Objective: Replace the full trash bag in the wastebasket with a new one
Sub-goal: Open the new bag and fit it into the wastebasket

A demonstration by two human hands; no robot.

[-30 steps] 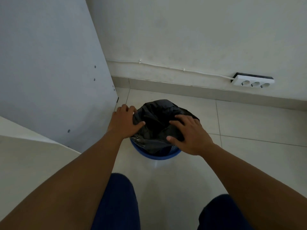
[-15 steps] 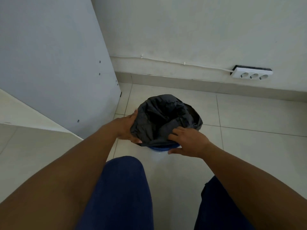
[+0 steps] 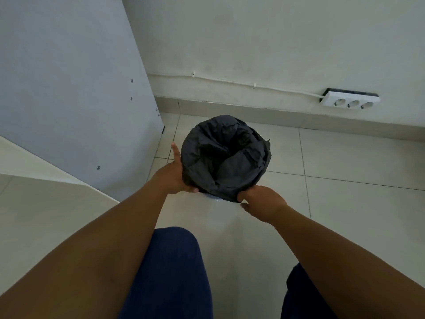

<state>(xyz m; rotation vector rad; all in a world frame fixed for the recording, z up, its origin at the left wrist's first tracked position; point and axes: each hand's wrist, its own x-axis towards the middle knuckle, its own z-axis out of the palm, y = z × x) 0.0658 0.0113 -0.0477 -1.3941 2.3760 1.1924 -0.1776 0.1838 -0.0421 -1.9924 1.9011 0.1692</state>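
On floor tiles (image 3: 345, 157): both hands grip black trash bag (image 3: 220, 155); no writing legible.

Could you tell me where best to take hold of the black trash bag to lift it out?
Grip the trash bag by its folded-over rim, from outside at opposite sides; the cuff hangs loose there, and the open middle offers nothing to pinch.

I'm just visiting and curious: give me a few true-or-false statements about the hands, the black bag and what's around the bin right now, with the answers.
1. The black trash bag is folded over the wastebasket's rim. True.
2. The left hand rests against the bag's side. True.
3. The right hand is reaching for the wall socket strip. False: it pinches the bag's near edge.
4. The bag is tied shut. False: its mouth is open.
5. The socket strip has three outlets, none with a plug in it. True.
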